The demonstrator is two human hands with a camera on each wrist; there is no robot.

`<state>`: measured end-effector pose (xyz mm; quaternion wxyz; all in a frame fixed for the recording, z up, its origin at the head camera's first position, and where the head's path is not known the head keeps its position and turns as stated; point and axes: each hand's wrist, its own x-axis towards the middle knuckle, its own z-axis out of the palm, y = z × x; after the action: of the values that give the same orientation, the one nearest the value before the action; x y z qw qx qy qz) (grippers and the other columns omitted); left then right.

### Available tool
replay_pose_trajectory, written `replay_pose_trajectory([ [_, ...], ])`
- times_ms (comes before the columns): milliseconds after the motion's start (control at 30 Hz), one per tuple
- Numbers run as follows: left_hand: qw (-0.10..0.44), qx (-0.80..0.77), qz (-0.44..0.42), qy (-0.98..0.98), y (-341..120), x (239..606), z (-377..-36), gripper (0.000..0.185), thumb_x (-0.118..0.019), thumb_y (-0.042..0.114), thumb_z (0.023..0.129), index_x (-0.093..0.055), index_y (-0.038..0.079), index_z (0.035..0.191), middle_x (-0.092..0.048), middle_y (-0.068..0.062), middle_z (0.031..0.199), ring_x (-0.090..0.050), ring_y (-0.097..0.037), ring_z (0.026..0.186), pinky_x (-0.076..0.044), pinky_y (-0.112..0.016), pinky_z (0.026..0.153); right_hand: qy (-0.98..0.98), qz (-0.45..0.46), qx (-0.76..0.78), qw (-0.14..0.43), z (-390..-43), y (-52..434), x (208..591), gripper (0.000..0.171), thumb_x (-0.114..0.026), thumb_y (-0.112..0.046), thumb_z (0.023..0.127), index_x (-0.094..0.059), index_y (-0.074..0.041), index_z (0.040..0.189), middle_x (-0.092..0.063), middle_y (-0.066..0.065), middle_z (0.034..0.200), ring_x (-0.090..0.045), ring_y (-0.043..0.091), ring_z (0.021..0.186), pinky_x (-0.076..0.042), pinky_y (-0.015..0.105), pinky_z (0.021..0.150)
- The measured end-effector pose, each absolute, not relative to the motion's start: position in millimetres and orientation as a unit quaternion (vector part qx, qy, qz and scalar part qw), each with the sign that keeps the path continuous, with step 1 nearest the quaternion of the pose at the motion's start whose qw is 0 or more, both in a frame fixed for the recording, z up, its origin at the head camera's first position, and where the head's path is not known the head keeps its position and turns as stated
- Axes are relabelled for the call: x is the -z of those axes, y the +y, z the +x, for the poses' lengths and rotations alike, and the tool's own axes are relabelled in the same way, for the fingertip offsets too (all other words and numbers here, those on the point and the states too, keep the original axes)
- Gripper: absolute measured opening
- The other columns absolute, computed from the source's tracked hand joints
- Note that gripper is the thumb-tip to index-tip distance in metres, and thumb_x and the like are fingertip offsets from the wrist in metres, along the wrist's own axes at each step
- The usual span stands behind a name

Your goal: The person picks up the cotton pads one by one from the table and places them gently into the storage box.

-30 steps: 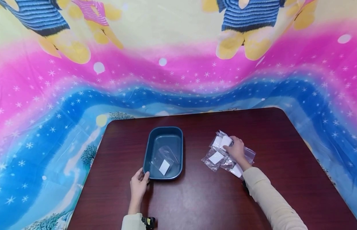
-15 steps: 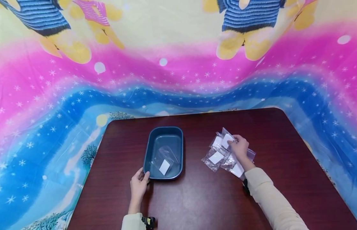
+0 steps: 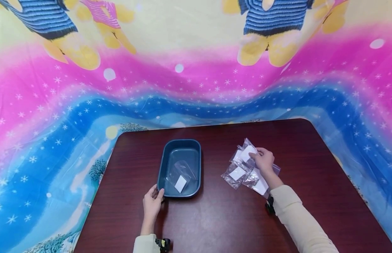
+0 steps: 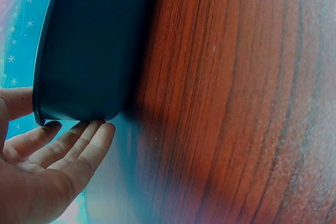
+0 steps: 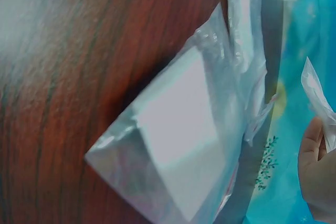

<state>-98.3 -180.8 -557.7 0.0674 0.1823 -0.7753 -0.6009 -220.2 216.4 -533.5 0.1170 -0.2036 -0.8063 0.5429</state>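
Since a second ago the right hand point(image 3: 263, 160) has drawn back a little and lifted one clear packet point(image 3: 247, 151) by its corner, so that it now tilts up off the heap instead of lying pressed under the palm; the left hand point(image 3: 152, 203) and the tub have stayed where they were.

The lifted packet is a small, crinkly, see-through plastic bag with a flat white square inside, pinched between thumb and curled fingertips of the right hand at the far end of the heap. Under and beside it lie the other packets point(image 3: 237, 173) of the same kind, overlapping one another on the right half of the worktop point(image 3: 221, 218); the right wrist view shows one of them point(image 5: 178, 145) close up, its film glossy and wrinkled, its white insert smooth and flat, resting directly on the wood.

To the left, well apart from the heap, stands a rounded rectangular tub point(image 3: 163, 165) of smooth dark blue plastic. One more packet point(image 3: 181, 183) lies flat on its floor. The left hand rests at the tub's near left corner, its fingers nearly straight against the outer wall and its thumb at the rim, not clenched.

The worktop is dark reddish wood with a fine straight grain and rounded corners. Beyond it hangs a glossy printed cloth point(image 3: 196, 80) in pink, blue and yellow with snowflakes.
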Motion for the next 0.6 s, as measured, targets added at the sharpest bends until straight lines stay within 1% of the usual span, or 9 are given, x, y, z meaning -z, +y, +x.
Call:
replay_pose_trajectory([
  [133,0.070,0.601,0.181,-0.775,-181,558,-98,0.039,-0.057,0.004,0.089,-0.049,-0.010,0.124,-0.055,-0.030,0.114,-0.056,-0.036,0.102,-0.054,-0.039,0.075,-0.785,-0.200,-0.576,0.111,-220,211,527,0.031,-0.071,-0.003,0.073,-0.062,0.008,0.101,-0.066,0.022,0.093,-0.051,-0.006,0.058,-0.046,0.010,0.052],
  [300,0.070,0.599,0.180,-0.777,-181,558,-98,0.039,-0.057,0.004,0.089,-0.049,-0.010,0.124,-0.055,-0.030,0.114,-0.056,-0.036,0.101,-0.055,-0.037,0.074,-0.764,-0.195,-0.607,0.102,-219,202,518,0.032,-0.070,-0.002,0.074,-0.061,0.009,0.103,-0.067,0.013,0.086,-0.053,-0.004,0.057,-0.048,0.012,0.051],
  [600,0.069,0.599,0.183,-0.777,-180,557,-97,0.039,-0.057,0.004,0.089,-0.048,-0.009,0.125,-0.054,-0.030,0.116,-0.055,-0.037,0.103,-0.054,-0.038,0.075,-0.746,-0.177,-0.636,0.090,-218,180,504,0.033,-0.069,0.000,0.075,-0.060,0.009,0.105,-0.065,0.005,0.078,-0.053,-0.003,0.056,-0.047,0.013,0.051],
])
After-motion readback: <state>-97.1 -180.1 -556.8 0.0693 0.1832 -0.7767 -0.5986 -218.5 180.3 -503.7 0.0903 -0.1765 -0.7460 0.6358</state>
